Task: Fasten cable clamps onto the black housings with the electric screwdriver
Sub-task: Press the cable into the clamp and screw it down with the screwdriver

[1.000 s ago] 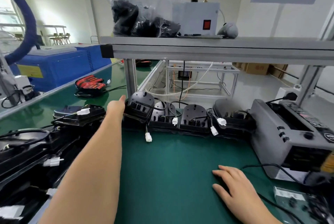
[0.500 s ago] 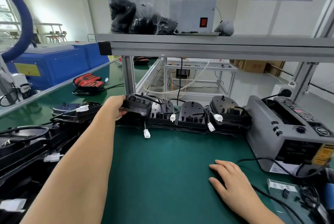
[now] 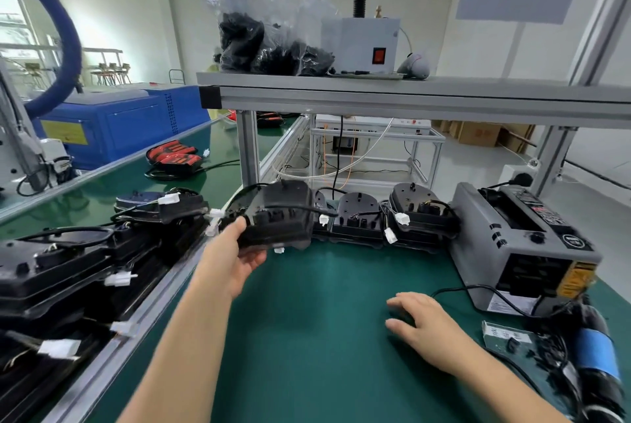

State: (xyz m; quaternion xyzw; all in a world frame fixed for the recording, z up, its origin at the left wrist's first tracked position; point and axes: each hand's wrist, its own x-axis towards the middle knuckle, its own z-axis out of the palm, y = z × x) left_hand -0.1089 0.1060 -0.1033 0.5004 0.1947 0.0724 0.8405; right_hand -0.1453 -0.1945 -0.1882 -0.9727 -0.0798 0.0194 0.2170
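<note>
Black plastic marks the task's thing: a black housing (image 3: 276,217) with a cable across its top is held by the left hand (image 3: 235,258), whose fingers (image 3: 254,257) curl under its near edge while the thumb lies on its left side. The housing is tilted and somewhat blurred, above the green desk (image 3: 324,337) at the left end of a row of housings (image 3: 358,221) along the desk's far edge, under the grey shelf (image 3: 375,94). White connectors (image 3: 401,218) hang from the cables of that row. The right hand (image 3: 423,320) rests palm down on the desk well apart from the held housing, its fingers relaxed and slightly bent and holding nothing; a dark patch lies under the fingertips, and whether it is shadow or a small part cannot be told. To the right of the row stands a grey machine (image 3: 519,245) with a yellow label on its front. Near the lower right corner lies what looks like the electric screwdriver (image 3: 597,361), a black barrel with a blue band, beside small black pieces too small to name. On the left, a pile of housings (image 3: 68,269) with white plugs lies on the neighbouring green belt. On the shelf sit a clear bag of black parts (image 3: 266,47) and a grey box (image 3: 362,43) with a red switch.
</note>
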